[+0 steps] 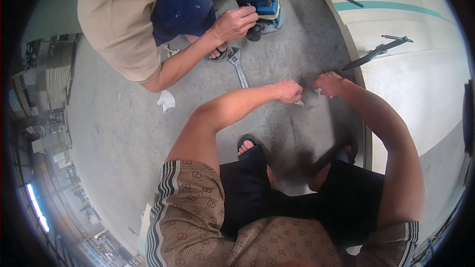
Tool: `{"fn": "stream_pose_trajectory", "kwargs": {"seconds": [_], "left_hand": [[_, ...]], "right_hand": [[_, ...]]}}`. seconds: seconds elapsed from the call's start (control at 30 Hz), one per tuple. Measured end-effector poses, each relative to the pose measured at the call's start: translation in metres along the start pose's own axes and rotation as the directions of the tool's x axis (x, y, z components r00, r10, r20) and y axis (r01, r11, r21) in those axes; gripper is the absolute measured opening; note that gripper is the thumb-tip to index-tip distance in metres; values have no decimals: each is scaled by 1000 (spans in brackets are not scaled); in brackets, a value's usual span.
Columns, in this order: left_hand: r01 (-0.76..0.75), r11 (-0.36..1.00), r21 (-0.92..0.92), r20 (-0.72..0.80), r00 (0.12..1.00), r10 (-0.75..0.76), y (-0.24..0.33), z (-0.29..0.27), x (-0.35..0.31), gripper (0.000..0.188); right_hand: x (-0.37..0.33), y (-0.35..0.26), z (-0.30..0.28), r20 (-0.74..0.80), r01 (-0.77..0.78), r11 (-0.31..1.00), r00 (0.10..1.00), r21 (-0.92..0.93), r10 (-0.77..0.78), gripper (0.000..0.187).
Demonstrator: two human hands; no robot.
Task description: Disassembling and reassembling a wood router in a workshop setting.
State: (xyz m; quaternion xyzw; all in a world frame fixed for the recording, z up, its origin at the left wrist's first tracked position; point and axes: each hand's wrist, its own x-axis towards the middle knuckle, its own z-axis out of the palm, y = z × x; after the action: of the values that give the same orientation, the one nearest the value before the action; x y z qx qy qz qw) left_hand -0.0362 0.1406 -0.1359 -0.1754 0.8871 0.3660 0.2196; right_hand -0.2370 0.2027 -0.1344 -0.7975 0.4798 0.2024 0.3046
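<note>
I am crouched over a grey concrete floor [123,133]. My left hand [288,91] is closed low over the floor, pinching a small pale flat piece [300,103] that pokes out beneath the fingers. My right hand [329,84] is closed just to its right, fingertips near the same small piece; what it holds I cannot make out. Both hands nearly touch. My sandalled feet [247,146] are below them.
Another person crouches at the top, one hand [235,22] on a blue power tool [260,0]. An adjustable wrench [238,66] lies on the floor between us. A large pale wooden panel [415,89] at right carries a black clamp-like tool [378,50]. A crumpled white scrap [166,100] lies left.
</note>
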Motion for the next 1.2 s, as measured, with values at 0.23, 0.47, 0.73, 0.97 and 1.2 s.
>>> {"fn": "stream_pose_trajectory", "kwargs": {"seconds": [0.23, 0.47, 0.73, 0.97, 1.2], "left_hand": [[32, 999, -10, 59, 998, -32, 1, -2, 1, 25], [19, 1000, -17, 50, 999, -18, -2, -1, 2, 24], [12, 1000, -23, 41, 999, -11, -2, -1, 1, 24], [17, 1000, -10, 51, 999, -17, 1, -4, 2, 24], [33, 999, -6, 61, 998, -33, 1, -6, -2, 25]], "right_hand": [[1, 0, 3, -9, -14, 1000, 1000, -15, 14, 32], [0, 0, 1, 4, 11, 999, 1000, -37, -11, 34], [0, -1, 0, 19, 10, 999, 1000, -46, -9, 36], [-2, 0, 1, -6, 13, 998, 1000, -56, -13, 35], [2, -2, -1, 28, -15, 999, 999, -50, 16, 35]]}}
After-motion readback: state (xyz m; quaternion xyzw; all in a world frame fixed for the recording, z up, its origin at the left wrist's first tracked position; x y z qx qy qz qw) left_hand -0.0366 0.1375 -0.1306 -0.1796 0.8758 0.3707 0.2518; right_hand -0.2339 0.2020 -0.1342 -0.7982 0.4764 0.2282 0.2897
